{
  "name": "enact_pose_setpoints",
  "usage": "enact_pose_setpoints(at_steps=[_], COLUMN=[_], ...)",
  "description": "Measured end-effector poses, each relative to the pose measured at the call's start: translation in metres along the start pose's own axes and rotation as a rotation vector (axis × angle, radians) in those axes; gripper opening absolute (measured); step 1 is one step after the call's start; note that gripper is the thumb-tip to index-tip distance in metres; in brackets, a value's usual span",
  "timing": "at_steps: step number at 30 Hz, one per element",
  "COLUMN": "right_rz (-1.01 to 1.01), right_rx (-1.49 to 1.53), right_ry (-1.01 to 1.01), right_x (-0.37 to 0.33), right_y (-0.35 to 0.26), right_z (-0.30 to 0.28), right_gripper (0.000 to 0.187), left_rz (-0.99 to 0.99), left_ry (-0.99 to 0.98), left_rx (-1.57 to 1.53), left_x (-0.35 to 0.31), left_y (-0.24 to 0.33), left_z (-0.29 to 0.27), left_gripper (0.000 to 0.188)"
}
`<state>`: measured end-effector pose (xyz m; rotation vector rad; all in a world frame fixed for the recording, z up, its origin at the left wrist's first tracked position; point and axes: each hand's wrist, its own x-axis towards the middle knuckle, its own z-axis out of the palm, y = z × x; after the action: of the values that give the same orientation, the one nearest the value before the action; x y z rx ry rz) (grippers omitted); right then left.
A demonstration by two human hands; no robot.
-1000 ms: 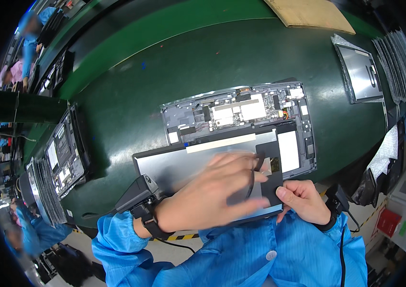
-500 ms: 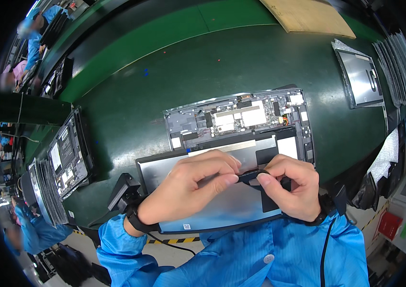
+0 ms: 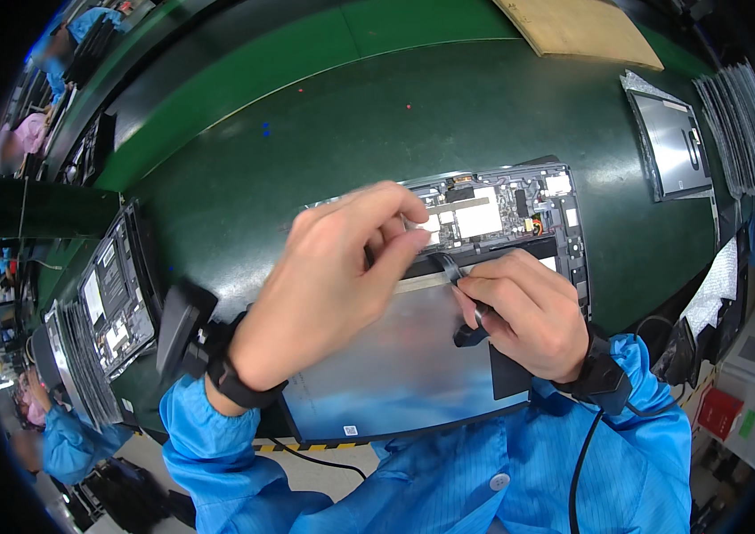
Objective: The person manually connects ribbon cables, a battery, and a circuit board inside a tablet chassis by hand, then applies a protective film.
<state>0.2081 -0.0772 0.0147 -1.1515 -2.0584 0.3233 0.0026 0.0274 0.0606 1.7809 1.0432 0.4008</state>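
- Broadly, a dark green work table (image 3: pixel 324 142) fills most of the view, its far edge bending with the lens.
- Next in size, an opened flat device (image 3: pixel 413 356) lies on the table right in front of the person, with a large silvery panel over its near half and a bared circuit board (image 3: pixel 493 209) along its far edge.
- At the left edge, a stack of similar opened devices (image 3: pixel 101 303) stands tilted on its side, well apart from the hands.
- At the far right, a grey flat panel (image 3: pixel 671 142) lies on the table beside a fanned pile of thin grey sheets (image 3: pixel 747 125).
- At the far end, a brown cardboard sheet (image 3: pixel 578 27) rests on the table.
- The left hand (image 3: pixel 333 267) is raised over the device, thumb and forefinger pinched together at the tip; what they pinch is too small to tell.
- The right hand (image 3: pixel 529 311) rests on the device's right part, fingers curled shut around a small black tool (image 3: pixel 471 334).
- The tool's thin curved end (image 3: pixel 444 262) reaches up toward the left fingertips, near the seam between panel and board.
- Both wrists carry dark bands over blue sleeves.
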Motion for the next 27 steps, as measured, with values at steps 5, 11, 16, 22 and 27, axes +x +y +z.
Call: enact_pose_setpoints(at_steps=[5, 11, 16, 22, 27], right_rz=[0.139, 0.129, 0.13, 0.14, 0.171], right_rx=[-0.043, -0.058, -0.067, -0.082, -0.074], right_ry=[-0.005, 0.049, 0.073, 0.059, 0.041], right_x=[0.007, 0.003, 0.003, 0.003, 0.007], right_y=[-0.006, -0.01, -0.011, -0.014, -0.018], right_z=[0.005, 0.005, 0.012, 0.015, 0.014], right_gripper=[0.038, 0.052, 0.055, 0.054, 0.054], left_rz=[0.421, 0.515, 0.471, 0.455, 0.448], left_ry=[0.06, 0.088, 0.089, 0.08, 0.07], left_rx=[0.384, 0.335, 0.191, 0.197, 0.18], left_x=[0.009, 0.013, 0.011, 0.005, 0.001], left_y=[-0.028, -0.041, -0.04, -0.039, -0.041], left_z=[0.012, 0.019, 0.014, 0.011, 0.009], left_gripper=[0.021, 0.016, 0.015, 0.015, 0.015])
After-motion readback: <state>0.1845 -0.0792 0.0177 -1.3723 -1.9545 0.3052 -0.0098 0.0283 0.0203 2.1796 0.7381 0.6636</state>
